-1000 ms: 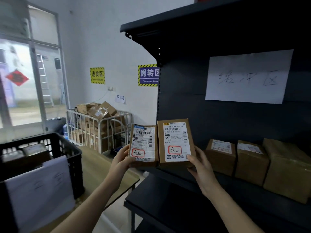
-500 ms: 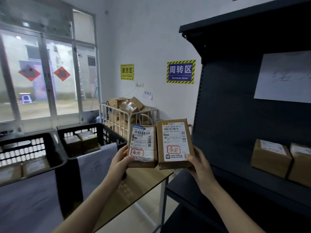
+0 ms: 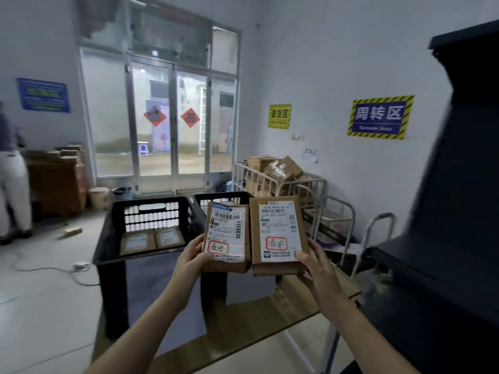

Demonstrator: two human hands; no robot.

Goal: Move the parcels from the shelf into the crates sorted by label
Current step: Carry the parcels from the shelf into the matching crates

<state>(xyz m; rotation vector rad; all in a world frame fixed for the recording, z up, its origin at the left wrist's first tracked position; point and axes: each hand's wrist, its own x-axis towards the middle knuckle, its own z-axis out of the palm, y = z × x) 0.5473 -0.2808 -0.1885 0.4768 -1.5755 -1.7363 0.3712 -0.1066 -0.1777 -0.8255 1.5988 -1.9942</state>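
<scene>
I hold two brown cardboard parcels upright side by side at centre, labels facing me. My left hand [image 3: 192, 256] grips the left parcel [image 3: 226, 236] by its lower left corner. My right hand [image 3: 314, 263] grips the right parcel [image 3: 278, 233] by its lower right corner. Each white label bears a red-circled handwritten mark. Behind them on a wooden table [image 3: 270, 319] stand two black crates: the left crate [image 3: 113, 238] holds two flat parcels [image 3: 151, 240], and the right crate [image 3: 224, 197] is mostly hidden by the parcels I hold. The dark shelf [image 3: 445, 238] fills the right edge.
A white wire cart [image 3: 283, 184] piled with boxes stands against the right wall. Metal trolley frames [image 3: 359, 228] sit between the table and shelf. At far left stands a person [image 3: 13, 179] beside stacked cardboard [image 3: 56, 179]. A cable [image 3: 54, 268] lies on the floor.
My view has swung left, away from the shelf and toward the crates and the glass doors. Both hands keep hold of the same two parcels.
</scene>
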